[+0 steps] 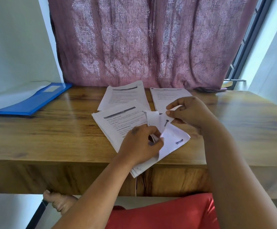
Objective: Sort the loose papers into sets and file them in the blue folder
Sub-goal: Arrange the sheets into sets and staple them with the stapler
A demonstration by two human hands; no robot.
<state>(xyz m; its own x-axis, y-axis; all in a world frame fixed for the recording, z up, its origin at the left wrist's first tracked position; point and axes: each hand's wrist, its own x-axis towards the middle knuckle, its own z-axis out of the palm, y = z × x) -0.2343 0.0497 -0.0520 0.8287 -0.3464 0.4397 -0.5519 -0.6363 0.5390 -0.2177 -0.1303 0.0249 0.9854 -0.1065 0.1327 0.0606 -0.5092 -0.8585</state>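
A stack of printed papers (pixel 111 121) lies at the table's front edge, its near corner overhanging. My left hand (pixel 141 142) rests on this stack and pinches the lifted sheets near their lower edge. My right hand (pixel 189 113) pinches the upper corner of a white sheet (pixel 172 138) that is curled up off the stack. Two more paper sets lie behind: one (pixel 126 95) at the centre and one (pixel 167 95) to its right, partly hidden by my right hand. The blue folder (pixel 35 100) lies open at the far left with a white sheet inside.
The wooden table (pixel 51 133) runs across the view. A pink patterned curtain (pixel 142 40) hangs right behind it. A window frame (pixel 246 47) stands at the right. A foot (pixel 60 202) and red cloth (pixel 167 212) show below the table's edge.
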